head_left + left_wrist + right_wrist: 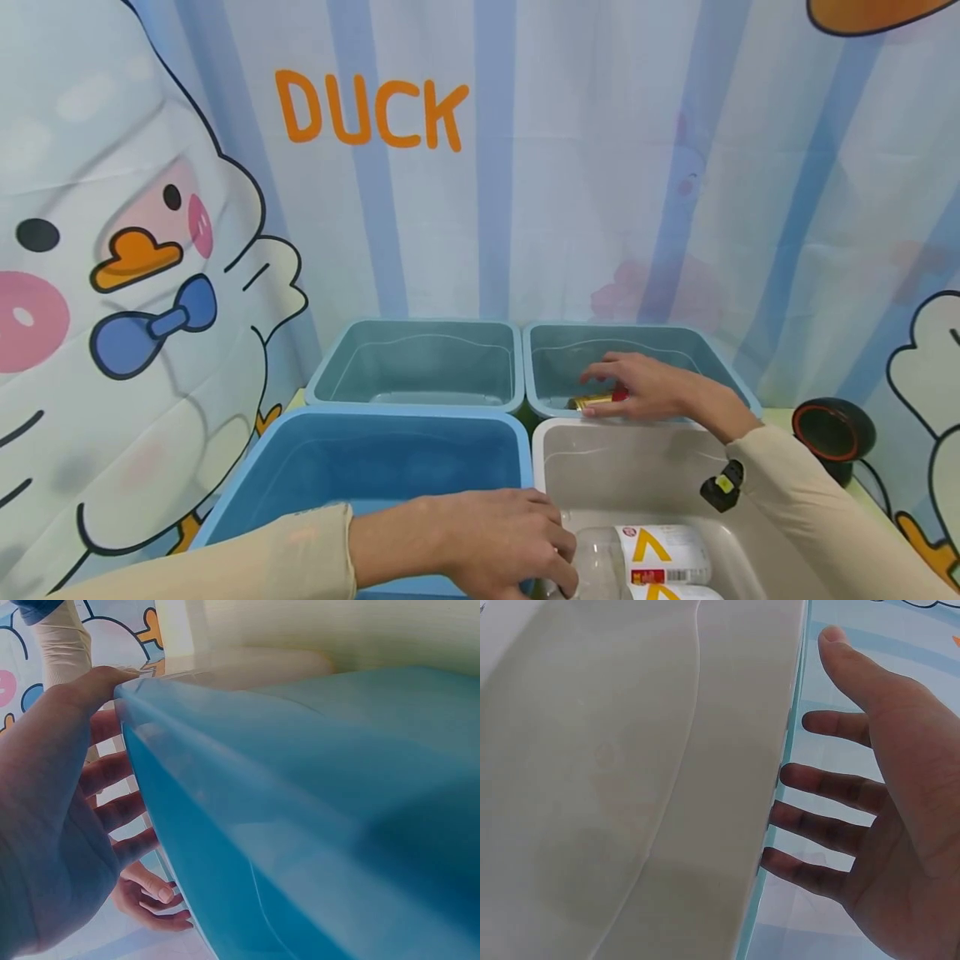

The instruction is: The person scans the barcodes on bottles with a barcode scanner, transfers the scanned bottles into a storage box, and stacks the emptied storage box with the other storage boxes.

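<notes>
My right hand (645,385) hangs over the back right teal bin (712,354), thumb and fingers spread apart. Just beneath it in that bin lies a gold-and-red item (591,402), partly hidden by the hand. In the right wrist view, the right hand (907,787) has nothing between its fingers. My left hand (495,537) is above the shared edge of the front blue bin (375,411) and the beige bin (645,458), fingers loosely bent. Near its fingertips, a clear plastic bottle (660,554) with a white-and-yellow label lies in the beige bin.
Beside the first bottle lies a second labelled bottle (675,592), cut off by the frame. A back left teal bin (412,323) stands behind the blue one. Right of the bins is a black round device (832,429) with a cable. A duck-print curtain (480,208) hangs behind.
</notes>
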{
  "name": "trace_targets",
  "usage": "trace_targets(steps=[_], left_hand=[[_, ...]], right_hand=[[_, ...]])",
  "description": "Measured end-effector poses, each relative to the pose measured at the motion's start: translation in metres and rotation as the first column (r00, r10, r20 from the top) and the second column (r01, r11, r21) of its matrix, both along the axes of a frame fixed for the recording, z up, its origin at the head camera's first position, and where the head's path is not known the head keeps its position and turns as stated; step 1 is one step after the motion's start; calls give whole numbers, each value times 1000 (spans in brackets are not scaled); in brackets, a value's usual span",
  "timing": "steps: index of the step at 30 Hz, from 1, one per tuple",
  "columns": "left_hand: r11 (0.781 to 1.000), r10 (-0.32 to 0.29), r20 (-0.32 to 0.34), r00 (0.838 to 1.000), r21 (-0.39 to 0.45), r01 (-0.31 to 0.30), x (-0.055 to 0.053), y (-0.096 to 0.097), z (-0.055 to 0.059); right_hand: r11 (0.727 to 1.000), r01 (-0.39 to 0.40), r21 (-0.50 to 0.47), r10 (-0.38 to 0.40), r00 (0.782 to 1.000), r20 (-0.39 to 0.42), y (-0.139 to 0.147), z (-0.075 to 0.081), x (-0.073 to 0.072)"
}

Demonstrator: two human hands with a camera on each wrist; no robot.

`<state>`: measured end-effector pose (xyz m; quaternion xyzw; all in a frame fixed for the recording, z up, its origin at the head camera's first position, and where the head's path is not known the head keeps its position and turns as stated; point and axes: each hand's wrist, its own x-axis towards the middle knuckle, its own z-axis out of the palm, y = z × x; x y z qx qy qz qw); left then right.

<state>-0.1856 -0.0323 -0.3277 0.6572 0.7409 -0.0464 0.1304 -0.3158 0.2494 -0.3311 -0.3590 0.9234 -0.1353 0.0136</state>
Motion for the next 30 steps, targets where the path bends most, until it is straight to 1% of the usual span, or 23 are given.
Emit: trace_targets(steps=[5,9,12,17,20,26,30], left_hand=[[1000,0,-6,1000,0,0,0,0,0],[1000,-3,-14,1000,-5,3,0,0,-1],[1000,-5,-16,1000,-6,5,0,0,-1],[1000,-3,-9,1000,-2,3,0,0,-1],[1000,-1,-4,1000,0,1,0,0,-1],[1000,-1,-7,1000,-2,1,0,0,0],[1000,-5,-14,1000,-4,5,0,0,0]], right_hand=[[1000,4,-8,-4,1000,-5,2,1,2],[1000,12,3,-12,1000,-14,4,3,6],[1000,4,12,-4,1000,-19,4,5,10],[1000,-3,12,3,1000,-26,6,6,13],[1000,6,10,-6,999,-38,7,5,16],[999,32,10,-31,998,-57,5,5,24],[999,20,32,-18,998,-57,4,7,31]])
